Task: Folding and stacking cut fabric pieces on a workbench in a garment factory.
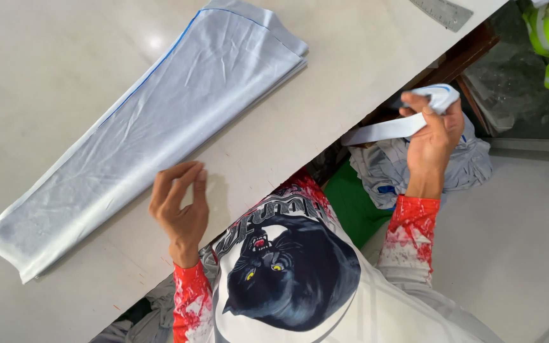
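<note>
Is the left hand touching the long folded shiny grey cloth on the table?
Apart. In the head view the left hand hovers with curled fingers beside the long folded shiny grey cloth, with bare white table showing between them.

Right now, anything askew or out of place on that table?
Mostly tidy. The folded grey fabric lies flat but diagonal to the table edge, creased. The left hand hovers beside it, holding nothing. The right hand grips a white strip off the table, above a heap of grey cloth.
</note>
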